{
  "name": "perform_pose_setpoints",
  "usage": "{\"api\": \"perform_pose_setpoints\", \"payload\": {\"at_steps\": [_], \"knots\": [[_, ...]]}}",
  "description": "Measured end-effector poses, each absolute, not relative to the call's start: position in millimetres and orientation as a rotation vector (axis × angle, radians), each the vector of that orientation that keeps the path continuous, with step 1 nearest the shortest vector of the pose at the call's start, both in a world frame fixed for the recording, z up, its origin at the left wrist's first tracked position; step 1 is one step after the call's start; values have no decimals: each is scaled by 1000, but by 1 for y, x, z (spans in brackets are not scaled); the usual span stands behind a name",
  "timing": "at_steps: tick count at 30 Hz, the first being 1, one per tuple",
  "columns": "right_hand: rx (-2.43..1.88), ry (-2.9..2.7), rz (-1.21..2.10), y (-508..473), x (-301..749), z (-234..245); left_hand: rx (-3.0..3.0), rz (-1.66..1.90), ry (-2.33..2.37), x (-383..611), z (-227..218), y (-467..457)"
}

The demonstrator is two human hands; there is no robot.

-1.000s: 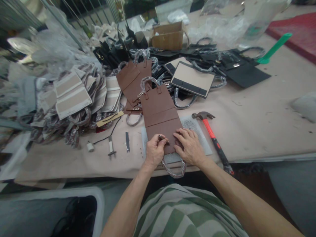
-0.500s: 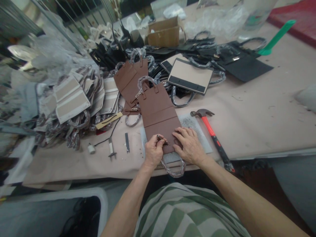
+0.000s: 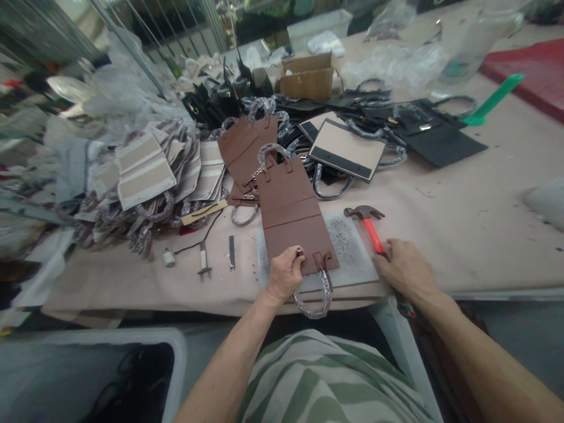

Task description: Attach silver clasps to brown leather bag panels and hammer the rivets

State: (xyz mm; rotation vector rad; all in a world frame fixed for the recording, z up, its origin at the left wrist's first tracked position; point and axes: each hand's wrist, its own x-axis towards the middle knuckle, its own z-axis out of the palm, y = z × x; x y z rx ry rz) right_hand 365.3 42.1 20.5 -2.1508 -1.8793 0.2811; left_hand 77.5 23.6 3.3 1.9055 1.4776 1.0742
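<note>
left hand (image 3: 284, 274) pinches a punch (image 3: 299, 251) on the brown bag (image 3: 293, 214) (laid flat), right hand (image 3: 403, 270) grips the hammer (image 3: 368, 218).

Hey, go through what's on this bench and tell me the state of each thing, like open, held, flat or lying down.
Brown bag: unfolded, flat on the mat.
Grey mat: flat at the table edge, speckled.
Small metal tool: upright on the bag, held by the left hand.
Hammer: lying down, handle gripped by the right hand.
Wrapped handle: hanging over the table edge.
Cardboard box: open.
</note>
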Motion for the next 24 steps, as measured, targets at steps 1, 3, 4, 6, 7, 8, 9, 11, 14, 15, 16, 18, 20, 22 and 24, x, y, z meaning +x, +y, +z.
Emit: {"api": "perform_pose_setpoints", "payload": {"at_steps": [1, 3, 4, 6, 7, 8, 9, 11, 14, 15, 16, 18, 20, 22, 24], "knots": [[-2210, -1830, 405, 42, 371, 22, 1930, 1063, 1468, 77, 2, 23], [-2181, -1641, 769, 45, 376, 27, 1983, 1034, 1450, 76, 1, 23], [-2113, -1544, 952, 48, 376, 31, 2005, 1027, 1443, 76, 1, 23], [-1965, -1440, 1233, 53, 372, 44, 2023, 1047, 1434, 76, 1, 24], [-1914, -1441, 1313, 54, 369, 53, 2016, 1062, 1434, 76, 2, 24], [-1879, -1455, 1360, 55, 366, 62, 2001, 1076, 1438, 77, 3, 25], [-1847, -1442, 1395, 54, 361, 73, 1984, 1084, 1441, 77, 3, 26], [-1807, -1387, 1376, 47, 350, 97, 1962, 1075, 1442, 77, 4, 26], [-1756, -1494, 1030, 29, 332, 128, 1969, 1044, 1437, 76, 3, 26], [-1725, -1603, 857, 23, 326, 135, 1973, 1039, 1436, 76, 3, 26], [-1682, -1733, 686, 17, 321, 139, 1976, 1040, 1435, 75, 2, 26], [-1583, -1987, 427, 6, 313, 140, 1973, 1044, 1439, 75, 0, 25], [-1514, -2215, 295, 1, 310, 139, 1969, 1048, 1449, 75, -2, 25], [-1480, -2370, 233, 0, 311, 145, 1977, 1047, 1452, 74, -2, 25], [-1488, -2335, 178, 1, 314, 163, 1992, 1055, 1438, 74, -3, 25]]}}
